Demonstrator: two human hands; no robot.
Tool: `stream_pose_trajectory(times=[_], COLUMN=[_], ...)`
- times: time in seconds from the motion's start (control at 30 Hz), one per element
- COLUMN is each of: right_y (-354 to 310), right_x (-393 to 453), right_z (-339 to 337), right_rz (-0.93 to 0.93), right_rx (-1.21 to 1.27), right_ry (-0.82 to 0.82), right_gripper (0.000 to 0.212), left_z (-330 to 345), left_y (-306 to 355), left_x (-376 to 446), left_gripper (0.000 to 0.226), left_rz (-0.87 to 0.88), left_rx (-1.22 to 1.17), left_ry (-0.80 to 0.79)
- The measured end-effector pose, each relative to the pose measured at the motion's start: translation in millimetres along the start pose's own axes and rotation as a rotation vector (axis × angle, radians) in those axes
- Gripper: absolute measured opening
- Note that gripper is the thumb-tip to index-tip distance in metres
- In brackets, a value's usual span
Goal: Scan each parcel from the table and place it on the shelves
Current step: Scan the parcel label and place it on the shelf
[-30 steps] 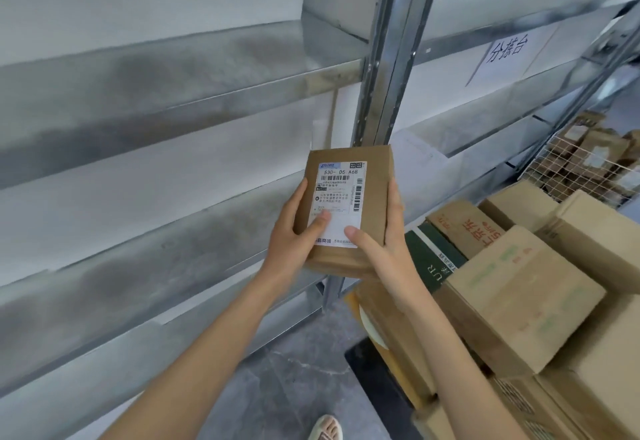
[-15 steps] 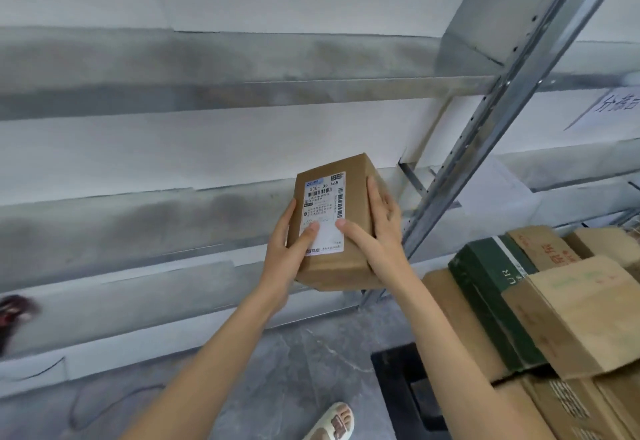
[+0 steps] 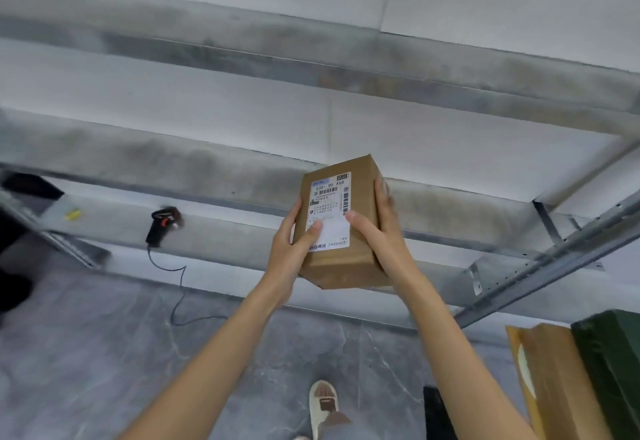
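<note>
Both hands grasping 1 parcel (image 3: 341, 228), a small brown cardboard box, held up in the air in front of the metal shelves (image 3: 242, 180). It is not resting on any shelf level. Left hand (image 3: 289, 252) wraps the left edge with its thumb lying on the white shipping label (image 3: 330, 211). Right hand (image 3: 379, 232) clamps the right side, fingers running up the box's side face and thumb on the label's lower right corner. Label faces the camera, barcodes visible, box tilted slightly with its top end toward the shelf.

Surroundings:
- handheld barcode scanner (image 3: 162, 226) lies on the lower shelf level, left of the parcel and well apart from it, black with an orange trigger, its cable (image 3: 176, 287) hanging down to the grey floor (image 3: 86, 353)
- small yellow item (image 3: 72, 214) further left on that shelf, too blurred to identify
- slanted perforated shelf upright (image 3: 554, 263) to the right of the parcel, near the right forearm
- brown paper-wrapped package (image 3: 547, 380) and dark green box (image 3: 613, 363) at the lower right, touching each other
- 1 white slipper (image 3: 323, 405) on the floor between the forearms

The shelf stretch directly behind the parcel looks bare
</note>
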State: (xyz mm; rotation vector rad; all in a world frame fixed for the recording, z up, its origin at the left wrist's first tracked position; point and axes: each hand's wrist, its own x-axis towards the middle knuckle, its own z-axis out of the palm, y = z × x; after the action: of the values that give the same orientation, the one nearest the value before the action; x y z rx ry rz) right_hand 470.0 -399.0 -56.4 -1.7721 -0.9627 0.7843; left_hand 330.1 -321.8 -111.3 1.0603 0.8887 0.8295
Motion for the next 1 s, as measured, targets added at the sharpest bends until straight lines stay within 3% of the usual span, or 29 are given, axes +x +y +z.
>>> stream_pose_trajectory(times=[0.1, 0.27, 0.53, 0.7, 0.87, 1.0], right_y=[-8, -19, -16, -23, -15, -10], right_x=[12, 24, 65, 90, 108, 106], right_z=[25, 62, 97, 112, 135, 169], right_rz=[0.0, -0.043, -0.016, -0.004, 0.001, 0.027], right_rx=[-0.043, -0.045, -0.003, -0.044, 0.04, 0.132], right_ry=[-0.089, -0.088, -0.307, -0.251, -0.301, -0.386], right_gripper=[0.092, 0.08, 0.09, 0.092, 0.095, 0.082], left_z=[-25, -54, -92, -91, -103, -126], left_y=[-2, 0, 0, 0, 1, -3], left_x=[3, 10, 32, 52, 61, 52], left_gripper=[0.062, 0.06, 0.051, 0.052, 0.052, 0.056], left_rz=[0.007, 0.042, 0.063, 0.082, 0.083, 0.074], left_rx=[-0.038, -0.063, -0.063, -0.054, 0.029, 0.079], left_ry=[0.068, 0.164, 0.326, 0.388, 0.513, 0.61])
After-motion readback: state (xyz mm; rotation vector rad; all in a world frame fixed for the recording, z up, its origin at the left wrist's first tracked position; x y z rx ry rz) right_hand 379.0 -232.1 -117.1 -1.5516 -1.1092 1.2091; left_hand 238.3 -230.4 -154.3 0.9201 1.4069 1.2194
